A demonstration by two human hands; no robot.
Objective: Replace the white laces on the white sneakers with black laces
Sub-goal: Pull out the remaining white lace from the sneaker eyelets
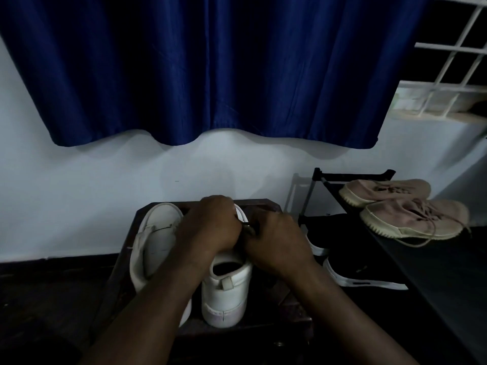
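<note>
Closely, left hand (pixel 210 225) and right hand (pixel 276 241) pinch thin black lace (pixel 249 224).

White sneakers (pixel 226 291) sat on a dark brown bench (pixel 274 205), a black lace (pixel 250 227) at one, beneath a deep blue curtain (pixel 210 69) at twelve o'clock and a pale bluish wall (pixel 79 196); at three o'clock, dusty-pink shoes (pixel 413 218) with cream soles topped a black rack (pixel 353 176).
</note>
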